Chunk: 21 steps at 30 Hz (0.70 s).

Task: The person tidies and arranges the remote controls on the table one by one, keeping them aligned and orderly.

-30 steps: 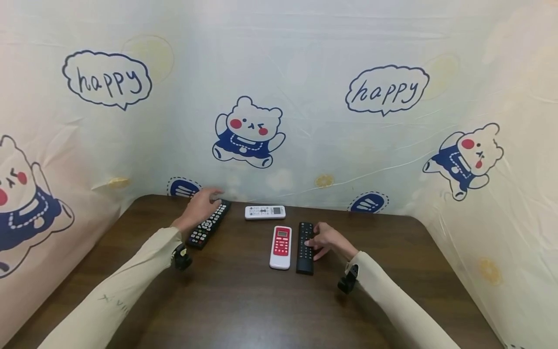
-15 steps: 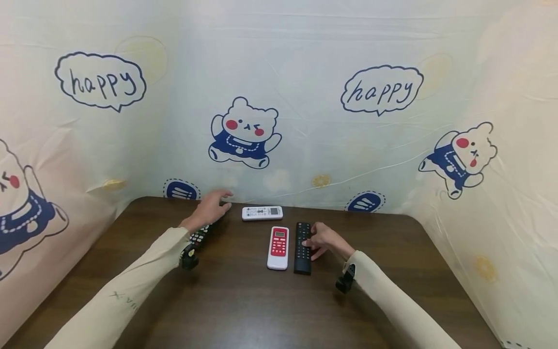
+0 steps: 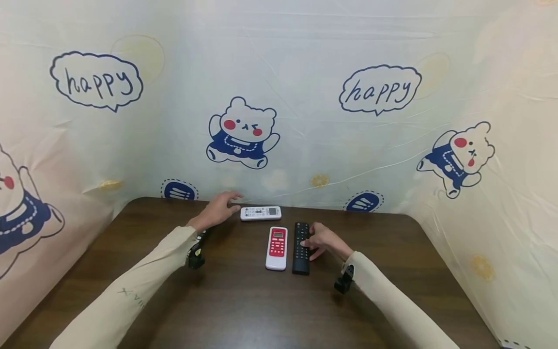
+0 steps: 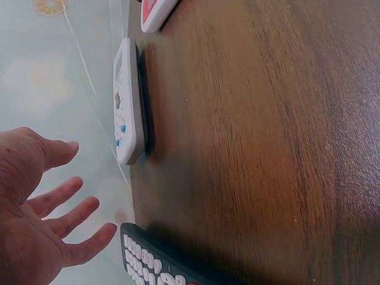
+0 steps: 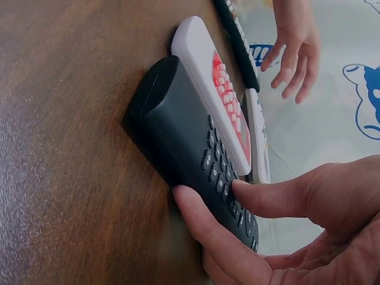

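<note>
In the head view my right hand (image 3: 324, 240) is at the right edge of a black remote control (image 3: 301, 261). The right wrist view shows my thumb on its buttons and a finger against its side, pinching it. My left hand (image 3: 215, 211) holds nothing; its fingers are spread in the left wrist view, above the table. It hovers by the left end of a white remote control (image 3: 260, 213). Beneath that forearm lies a second black remote with pale buttons (image 4: 148, 261), mostly hidden in the head view. A white remote with a red face (image 3: 276, 261) lies beside the pinched one.
The brown wooden table (image 3: 244, 310) has rounded far corners. A pale printed curtain (image 3: 305, 145) with bears and speech bubbles hangs behind it and along both sides.
My left hand has moved right, from over the pale-buttoned black remote to beside the white remote. My right hand stays on the other black remote.
</note>
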### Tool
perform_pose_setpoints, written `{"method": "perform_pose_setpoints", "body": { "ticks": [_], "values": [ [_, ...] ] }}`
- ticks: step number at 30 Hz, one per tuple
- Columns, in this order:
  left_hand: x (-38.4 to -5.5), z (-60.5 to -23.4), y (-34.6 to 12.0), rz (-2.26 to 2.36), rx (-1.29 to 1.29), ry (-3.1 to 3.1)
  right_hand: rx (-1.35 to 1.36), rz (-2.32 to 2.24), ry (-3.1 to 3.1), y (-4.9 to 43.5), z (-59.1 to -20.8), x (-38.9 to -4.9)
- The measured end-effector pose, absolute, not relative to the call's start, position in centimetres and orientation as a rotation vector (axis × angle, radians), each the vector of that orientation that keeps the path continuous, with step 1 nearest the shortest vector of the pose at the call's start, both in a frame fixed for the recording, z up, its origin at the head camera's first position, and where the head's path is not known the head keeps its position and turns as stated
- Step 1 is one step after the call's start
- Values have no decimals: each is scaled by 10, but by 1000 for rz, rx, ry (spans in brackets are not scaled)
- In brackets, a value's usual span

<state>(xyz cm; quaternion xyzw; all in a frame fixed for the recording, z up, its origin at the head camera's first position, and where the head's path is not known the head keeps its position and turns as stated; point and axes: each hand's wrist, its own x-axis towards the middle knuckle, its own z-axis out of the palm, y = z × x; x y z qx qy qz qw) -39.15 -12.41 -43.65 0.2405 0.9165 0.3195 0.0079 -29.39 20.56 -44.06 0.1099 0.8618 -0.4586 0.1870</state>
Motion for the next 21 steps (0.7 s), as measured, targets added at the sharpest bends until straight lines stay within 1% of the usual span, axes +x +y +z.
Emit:
{"method": "perform_pose_setpoints", "body": {
  "ticks": [10, 21],
  "values": [
    [-394, -444, -114, 1011, 826, 2855, 300, -1301, 2432, 208, -444, -294],
    [-391, -451, -98, 981, 843, 2805, 319, -1306, 2419, 207, -441, -294]
  ]
}}
